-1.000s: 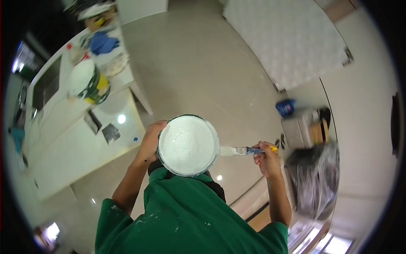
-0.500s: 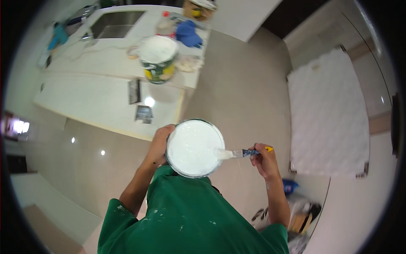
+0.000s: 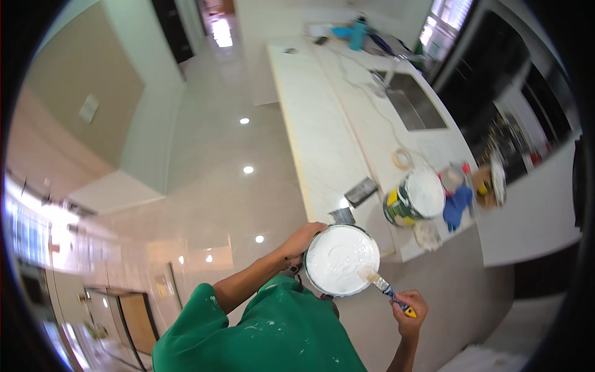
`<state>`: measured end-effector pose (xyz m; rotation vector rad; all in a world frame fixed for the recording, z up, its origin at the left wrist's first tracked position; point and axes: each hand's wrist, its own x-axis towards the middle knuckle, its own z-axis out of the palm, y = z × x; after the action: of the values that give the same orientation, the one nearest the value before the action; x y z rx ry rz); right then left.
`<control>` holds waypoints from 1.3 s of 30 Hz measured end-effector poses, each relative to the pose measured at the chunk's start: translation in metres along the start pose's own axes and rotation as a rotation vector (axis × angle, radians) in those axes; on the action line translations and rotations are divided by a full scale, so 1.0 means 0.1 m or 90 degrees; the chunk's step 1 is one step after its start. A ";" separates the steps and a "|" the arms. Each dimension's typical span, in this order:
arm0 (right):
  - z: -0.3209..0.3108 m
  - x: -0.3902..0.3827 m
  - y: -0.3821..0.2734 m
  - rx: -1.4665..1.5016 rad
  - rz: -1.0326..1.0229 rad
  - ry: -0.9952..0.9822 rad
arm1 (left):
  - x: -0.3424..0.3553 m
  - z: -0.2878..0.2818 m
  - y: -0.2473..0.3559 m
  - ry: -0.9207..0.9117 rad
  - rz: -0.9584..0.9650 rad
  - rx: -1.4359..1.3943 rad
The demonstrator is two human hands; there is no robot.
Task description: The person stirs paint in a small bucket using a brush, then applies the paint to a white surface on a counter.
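My left hand (image 3: 305,240) grips the rim and side of a round tub of white paint (image 3: 341,260), held in front of my body. Its fingers on the far side are partly hidden. Closed around the blue and yellow handle of a paintbrush (image 3: 387,289) is my right hand (image 3: 410,311). The brush tilts down to the left, and its pale, paint-coated bristles meet the white surface near the tub's right edge. Ridges and swirls mark the paint. White spots dot my green shirt (image 3: 273,328).
On the white counter (image 3: 310,124) stands a green and yellow paint bucket (image 3: 401,204). Near it lie a tape roll (image 3: 401,159), a dark flat scraper (image 3: 361,191), a blue cloth (image 3: 457,206) and a crumpled whitish cloth (image 3: 427,236). A sink (image 3: 416,108) is set farther along. Glossy floor (image 3: 217,149) extends left.
My view has turned left, so the counter now appears on the right and the white padded panel has left sight. The brush, still at the paint, now slants instead of lying level.
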<state>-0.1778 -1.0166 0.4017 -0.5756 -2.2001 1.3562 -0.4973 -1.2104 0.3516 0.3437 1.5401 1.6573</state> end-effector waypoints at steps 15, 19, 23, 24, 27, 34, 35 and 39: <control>-0.01 0.86 0.14 0.448 0.372 -0.284 | -1.40 0.43 -0.77 0.386 0.093 -0.256; 0.19 0.92 0.08 0.427 0.372 -0.332 | -1.74 0.45 -0.78 0.521 0.112 -0.268; 0.31 1.05 0.01 0.389 0.317 -0.358 | -1.98 0.23 -0.70 0.571 0.116 -0.367; 0.35 1.08 -0.02 0.422 0.316 -0.372 | -2.03 0.18 -0.68 0.563 0.146 -0.365; 0.58 1.07 -0.09 0.460 0.321 -0.420 | -2.14 -0.02 -0.59 0.553 0.151 -0.366; 1.02 0.99 -0.27 0.407 0.326 -0.437 | -2.26 -0.39 -0.58 0.542 0.151 -0.336; 1.03 1.00 -0.28 0.379 0.336 -0.390 | -2.26 -0.45 -0.60 0.539 0.149 -0.333; 1.11 1.00 -0.28 0.411 0.211 -0.484 | -2.19 -0.51 -0.66 0.563 0.157 -0.366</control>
<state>-0.3267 -1.0479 0.4022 -0.1807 -2.0055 2.6533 -0.3711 -1.4082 0.3519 -0.6119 1.5254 2.5428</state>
